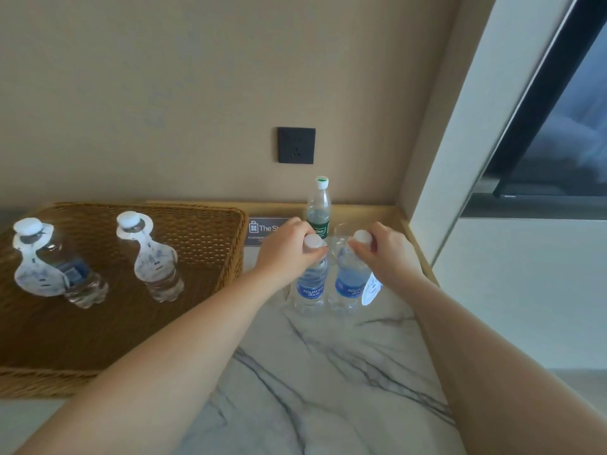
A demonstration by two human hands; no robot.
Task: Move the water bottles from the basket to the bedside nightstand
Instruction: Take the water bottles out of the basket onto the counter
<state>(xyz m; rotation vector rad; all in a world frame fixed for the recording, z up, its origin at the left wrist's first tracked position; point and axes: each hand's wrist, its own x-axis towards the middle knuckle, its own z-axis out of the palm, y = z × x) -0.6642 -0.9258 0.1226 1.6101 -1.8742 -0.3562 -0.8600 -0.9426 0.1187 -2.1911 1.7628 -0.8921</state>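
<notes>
- under my left hand (285, 249), a blue-label bottle (310, 284) stands on the marble nightstand (328, 372); my fingers curl round its neck.
- just right of it, my right hand (386, 254) pinches the cap of a second bottle (351, 284).
- far left of both hands, two tagged bottles (154, 257) stand in the wicker basket (203, 224).
- behind my hands stands a green-label bottle (318, 208).
</notes>
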